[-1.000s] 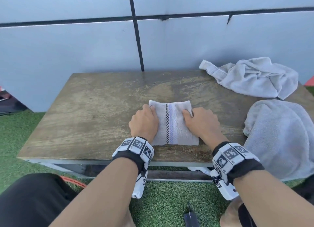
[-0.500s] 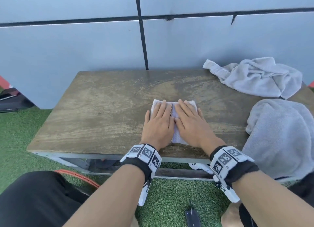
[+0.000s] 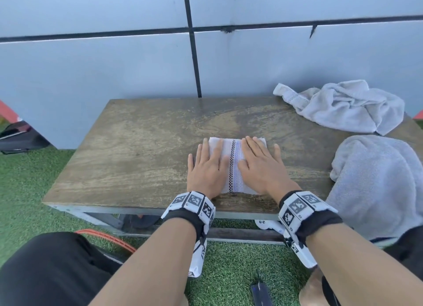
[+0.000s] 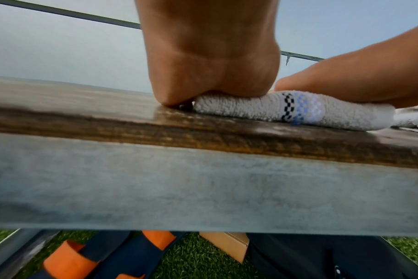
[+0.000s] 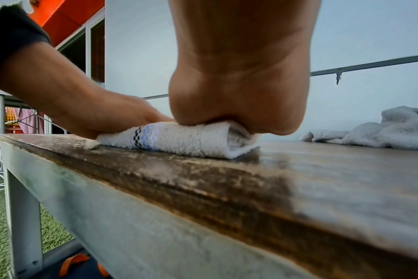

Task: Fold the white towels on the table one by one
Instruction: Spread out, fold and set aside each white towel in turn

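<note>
Both hands flat on folded towel [image 3: 235,166], pressing crease.
Left hand [image 3: 207,168] & right hand [image 3: 263,168], fingers straight, gripping nothing (just squashing it vs counter [image 3: 137,150] so folds set).

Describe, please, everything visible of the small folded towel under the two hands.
The folded towel is a small white terry rectangle, several layers thick, with a black checkered stripe and a pale blue band along its middle. It lies flat near the front edge of the wooden table. The left hand and right hand press on it with straight fingers, one on each side of the stripe.
</note>
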Action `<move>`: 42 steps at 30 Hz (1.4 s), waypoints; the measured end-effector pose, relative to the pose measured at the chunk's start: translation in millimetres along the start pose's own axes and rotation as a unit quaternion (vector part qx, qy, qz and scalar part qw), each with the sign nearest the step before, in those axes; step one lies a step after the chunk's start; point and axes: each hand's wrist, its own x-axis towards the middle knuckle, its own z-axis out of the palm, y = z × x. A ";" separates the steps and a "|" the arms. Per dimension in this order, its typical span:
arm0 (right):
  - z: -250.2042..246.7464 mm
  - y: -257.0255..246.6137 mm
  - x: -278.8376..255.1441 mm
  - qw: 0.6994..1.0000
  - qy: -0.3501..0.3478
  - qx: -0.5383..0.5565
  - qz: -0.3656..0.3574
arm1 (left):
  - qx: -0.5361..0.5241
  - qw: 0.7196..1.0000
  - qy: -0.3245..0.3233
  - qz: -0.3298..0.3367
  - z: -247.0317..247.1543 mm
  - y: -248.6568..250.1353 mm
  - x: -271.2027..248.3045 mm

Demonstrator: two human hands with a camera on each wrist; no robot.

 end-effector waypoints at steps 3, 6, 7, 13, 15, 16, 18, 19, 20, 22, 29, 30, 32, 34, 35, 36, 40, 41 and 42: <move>-8.7 -1.5 -3.0 1.000 -0.001 -0.030 0.004 | -0.001 1.000 0.001 -0.006 -3.2 -11.5 -6.4; -17.0 -5.7 -8.4 0.998 0.005 -0.067 0.016 | -0.007 1.000 0.001 -0.014 -5.0 -19.0 -12.5; -19.3 -7.8 -11.3 0.996 0.006 -0.085 0.022 | -0.007 1.000 0.004 -0.019 -5.2 -20.5 -14.5; -30.6 -21.8 -36.2 0.983 -0.007 -0.172 0.059 | -0.114 0.992 0.055 -0.022 -7.0 -23.8 -22.5; -31.8 -25.9 -44.2 0.981 -0.014 -0.185 0.065 | -0.153 0.986 0.068 -0.016 -7.0 -26.8 -25.5; -32.4 -27.2 -46.9 0.979 -0.013 -0.192 0.064 | -0.146 0.987 0.063 -0.014 -7.2 -28.0 -25.8; -31.2 -27.8 -49.3 0.981 -0.001 -0.183 0.069 | -0.094 0.994 0.047 -0.009 -6.6 -28.1 -26.1; -30.8 -28.3 -49.7 0.982 0.018 -0.170 0.078 | -0.063 0.997 0.041 -0.008 -6.1 -27.4 -25.9; -28.9 -28.6 -49.7 0.982 0.045 -0.157 0.089 | -0.041 0.999 0.035 -0.009 -6.2 -26.7 -25.4; -19.2 -26.6 -48.3 0.982 0.116 -0.125 0.078 | -0.017 1.000 0.020 -0.014 -6.6 -26.0 -23.9; 20.1 -16.5 -42.5 0.998 0.044 0.047 -0.021 | -0.006 1.000 -0.008 -0.013 -9.1 -25.5 -22.9; 20.7 -16.1 -42.3 0.998 0.045 0.048 -0.022 | -0.015 1.000 -0.002 -0.016 -9.8 -24.6 -22.9; 20.3 -15.5 -41.9 0.997 0.040 0.055 -0.023 | -0.034 0.999 0.004 -0.023 -10.4 -23.8 -22.5; 22.5 -12.9 -39.5 0.997 0.030 0.062 -0.018 | -0.052 0.998 0.008 -0.031 -10.7 -22.5 -22.9; 25.3 -10.8 -37.2 0.997 0.024 0.065 -0.016 | -0.060 0.998 0.012 -0.034 -10.9 -21.7 -23.4; 27.7 -8.9 -35.2 0.997 0.021 0.066 -0.019 | -0.067 0.997 0.016 -0.038 -11.0 -21.0 -23.9; 29.3 -3.7 -34.1 0.996 0.005 0.080 -0.025 | -0.079 0.995 0.026 -0.050 -9.1 -20.1 -25.1; 27.8 -3.4 -35.5 0.996 0.001 0.090 -0.023 | -0.082 0.995 0.027 -0.050 -8.9 -20.2 -24.9; 25.2 -4.0 -37.8 0.995 -0.001 0.097 -0.022 | -0.087 0.995 0.028 -0.049 -8.9 -20.7 -24.7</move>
